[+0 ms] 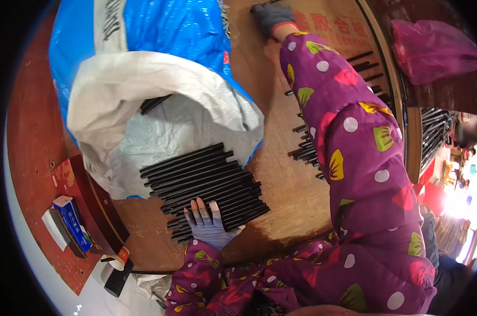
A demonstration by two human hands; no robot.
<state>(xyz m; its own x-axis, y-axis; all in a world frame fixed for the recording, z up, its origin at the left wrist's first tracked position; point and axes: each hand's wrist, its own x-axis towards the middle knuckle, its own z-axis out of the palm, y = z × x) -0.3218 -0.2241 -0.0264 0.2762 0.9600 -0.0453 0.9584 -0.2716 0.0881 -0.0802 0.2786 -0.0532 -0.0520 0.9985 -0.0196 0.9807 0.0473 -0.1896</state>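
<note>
My left hand (pixel 209 225), in a pale blue glove with the fingertips bare, lies flat with its fingers (pixel 200 208) spread a little and pressed on the near end of a bundle of thin black rods (pixel 204 181). The rods lie side by side near the front edge of the wooden table (pixel 280 179), their far ends running into the mouth of a white-lined blue woven sack (pixel 143 89). My right hand (pixel 270 18), in a dark glove, reaches to the table's far edge; I cannot tell whether its fingers are spread or closed. Under that purple dotted sleeve (pixel 354 137), more black rods (pixel 307 150) lie toward the right edge.
</note>
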